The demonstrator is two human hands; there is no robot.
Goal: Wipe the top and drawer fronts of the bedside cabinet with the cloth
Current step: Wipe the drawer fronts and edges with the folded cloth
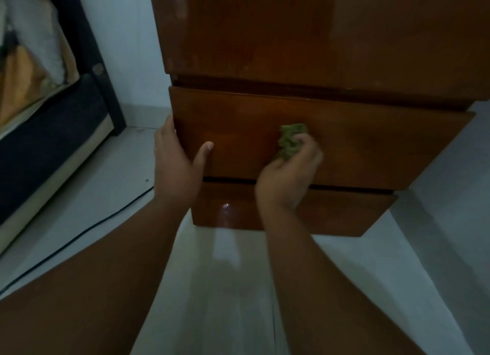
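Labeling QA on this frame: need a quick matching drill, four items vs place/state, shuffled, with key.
Column 1:
1. cloth
2. left hand
3. lower drawer front
4. cable

Column 2:
A. lying on the floor by the bed
B. bunched in the right hand, against the upper drawer front
C. below the hands, shiny glare spot
D. on the upper drawer's left edge, thumb on its face

Pairs: 1-B, 2-D, 3-C, 4-A
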